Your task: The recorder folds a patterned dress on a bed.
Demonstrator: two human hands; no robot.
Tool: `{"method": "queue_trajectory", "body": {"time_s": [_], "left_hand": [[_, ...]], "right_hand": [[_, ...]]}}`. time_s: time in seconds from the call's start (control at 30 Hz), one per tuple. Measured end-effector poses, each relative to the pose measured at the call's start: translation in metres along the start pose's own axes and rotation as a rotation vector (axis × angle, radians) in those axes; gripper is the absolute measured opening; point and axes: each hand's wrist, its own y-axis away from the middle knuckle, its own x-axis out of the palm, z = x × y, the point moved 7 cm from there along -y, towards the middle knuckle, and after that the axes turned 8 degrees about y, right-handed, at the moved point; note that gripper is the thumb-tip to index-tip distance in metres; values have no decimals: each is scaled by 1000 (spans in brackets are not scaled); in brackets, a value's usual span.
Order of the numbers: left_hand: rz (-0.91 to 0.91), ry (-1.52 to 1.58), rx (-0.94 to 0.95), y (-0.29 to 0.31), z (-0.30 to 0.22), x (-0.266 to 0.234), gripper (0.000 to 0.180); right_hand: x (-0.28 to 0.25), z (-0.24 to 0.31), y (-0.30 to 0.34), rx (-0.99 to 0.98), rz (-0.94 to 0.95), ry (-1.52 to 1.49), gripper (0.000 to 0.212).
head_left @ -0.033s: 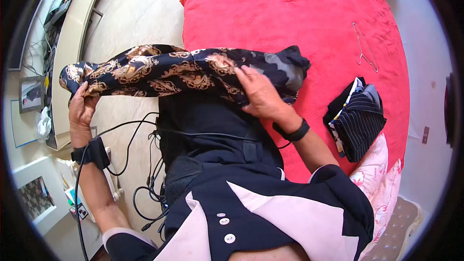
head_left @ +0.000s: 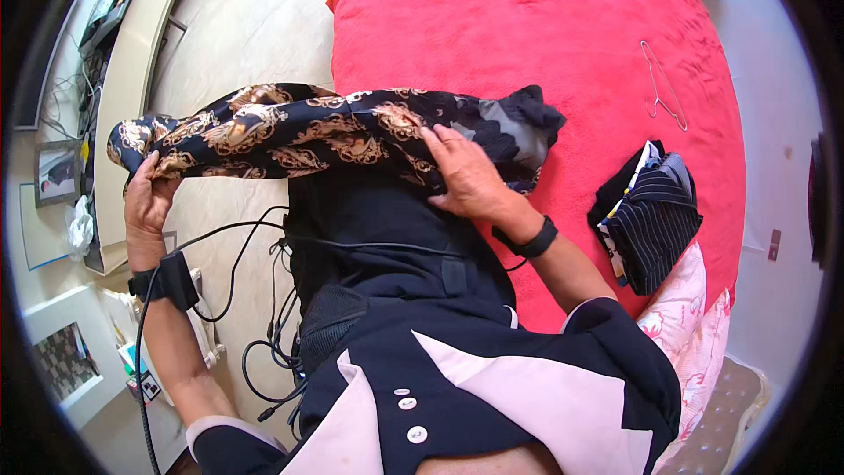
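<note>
A long folded garment [head_left: 338,132], black with a gold ornate pattern, stretches across in front of me above my lap. At its left end my left hand [head_left: 150,198] grips the cloth between thumb and fingers. My right hand [head_left: 470,174] rests on the garment's right part, fingers extended and apart against the fabric. Past that hand, the right end of the garment shows plain black and grey and lies bunched over the bed. I cannot make out what kind of garment it is.
A bed with a red cover [head_left: 492,26] fills the right side. On it lie a stack of folded dark clothes [head_left: 655,220], a wire hanger [head_left: 661,92] and a pink patterned cloth [head_left: 677,299]. Black cables [head_left: 277,356] hang by my left side, near a cabinet [head_left: 132,79].
My right hand has shifted slightly to the left along the garment. The left hand keeps its hold in the same place.
</note>
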Motion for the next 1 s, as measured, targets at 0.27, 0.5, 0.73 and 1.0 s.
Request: {"method": "queue_trajectory", "body": {"time_s": [0.27,0.5,0.73,1.0], "left_hand": [[97,-242,-47,25,-18,25,34],[532,7,155,37,-28,180,40],[704,-52,-214,29,102,262,42],[557,-184,-643,-17,210,195,33]], "right_hand": [[-53,-58,-39,115,-327,12,16],[-254,-84,-10,91,-1110,373,22],[-233,-137,84,473,-1070,826,31],[-71,-147,65,648,-454,382,54]]}}
